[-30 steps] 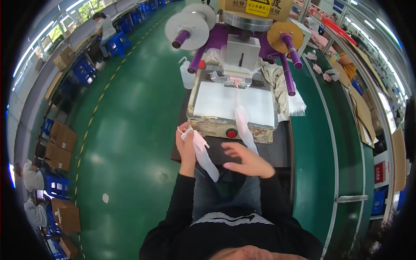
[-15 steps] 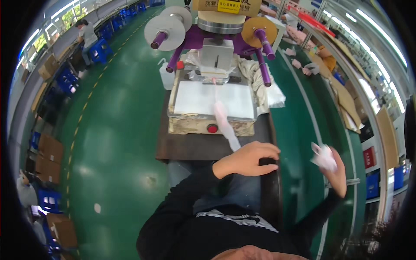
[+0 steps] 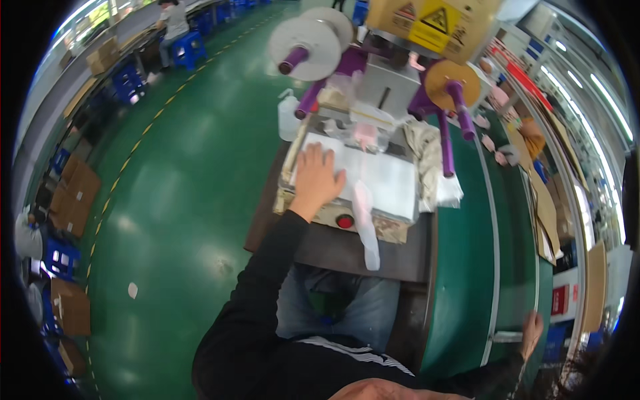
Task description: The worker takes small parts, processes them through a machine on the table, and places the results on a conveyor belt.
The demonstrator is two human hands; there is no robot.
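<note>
My left hand (image 3: 317, 175) lies with its fingers spread on the left part of a white pad (image 3: 397, 190) on the machine bed. To its right, a long pale pink and white strip (image 3: 363, 217) crosses the pad and hangs over the bed's front edge. The strip's far end, a pink piece (image 3: 365, 135), lies under the grey press head (image 3: 389, 83). My right hand (image 3: 531, 333) is out at the far right, beside the green conveyor belt's edge near a metal bracket (image 3: 507, 337). Its fingers are too unclear to read, and no bundle shows in it.
A red button (image 3: 345, 221) sits on the bed's front. Purple rods (image 3: 446, 143) and a grey reel (image 3: 307, 50) flank the press. A squeeze bottle (image 3: 288, 117) stands left, cloth (image 3: 423, 147) right. The green belt (image 3: 463, 280) runs alongside; a person (image 3: 175, 23) sits far left.
My left hand has moved from the table's front edge onto the pad. My right hand has swung down and outward; the white-pink bundle it held is out of sight. The view has shifted.
</note>
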